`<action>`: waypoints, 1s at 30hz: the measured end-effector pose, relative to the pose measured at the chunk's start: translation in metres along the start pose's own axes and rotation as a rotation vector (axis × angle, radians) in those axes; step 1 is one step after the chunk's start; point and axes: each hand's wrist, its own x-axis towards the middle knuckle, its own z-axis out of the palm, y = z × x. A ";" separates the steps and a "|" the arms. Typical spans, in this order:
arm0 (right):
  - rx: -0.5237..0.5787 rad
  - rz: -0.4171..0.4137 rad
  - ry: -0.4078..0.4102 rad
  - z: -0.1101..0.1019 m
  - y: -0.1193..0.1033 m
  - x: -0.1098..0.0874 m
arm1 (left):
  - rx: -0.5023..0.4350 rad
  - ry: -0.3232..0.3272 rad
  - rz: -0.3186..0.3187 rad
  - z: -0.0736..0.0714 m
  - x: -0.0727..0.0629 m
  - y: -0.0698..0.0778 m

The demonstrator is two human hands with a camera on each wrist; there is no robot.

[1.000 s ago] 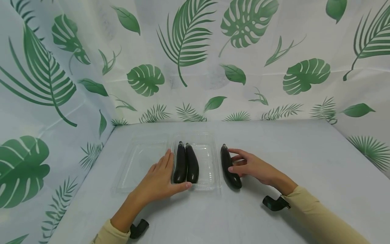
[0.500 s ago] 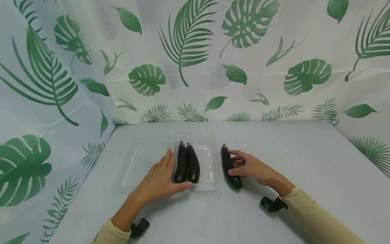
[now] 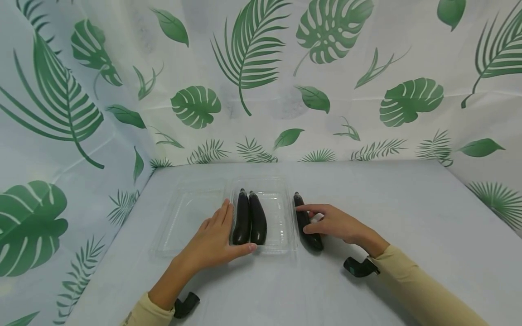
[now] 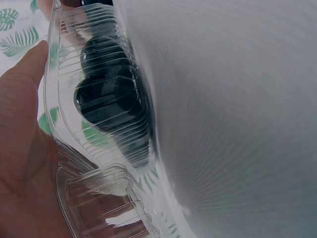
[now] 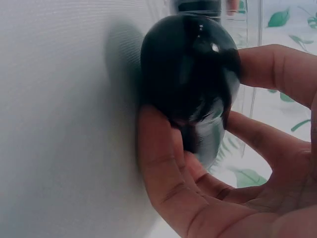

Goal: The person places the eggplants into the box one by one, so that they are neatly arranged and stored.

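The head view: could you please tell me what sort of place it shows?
Probably a staged recording booth: leaf-print curtains stand on three visible sides of a pale tabletop, which bears a clear clamshell container with two eggplants inside, and the person has black wrist-worn devices.

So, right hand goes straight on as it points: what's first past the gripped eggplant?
Likely the right rim of the clear container, just beyond the eggplant in the right hand; relative height is hard to judge.
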 end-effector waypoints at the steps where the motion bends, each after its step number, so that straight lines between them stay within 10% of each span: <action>1: -0.007 -0.002 -0.003 0.000 0.000 0.000 | 0.000 0.001 0.002 0.000 0.000 0.000; 13: -0.085 0.068 -0.051 0.006 -0.010 0.013 | 0.005 -0.001 -0.023 0.001 0.001 -0.002; 30: 0.137 0.069 0.062 -0.006 0.004 0.003 | -0.001 -0.010 -0.015 0.001 0.002 -0.002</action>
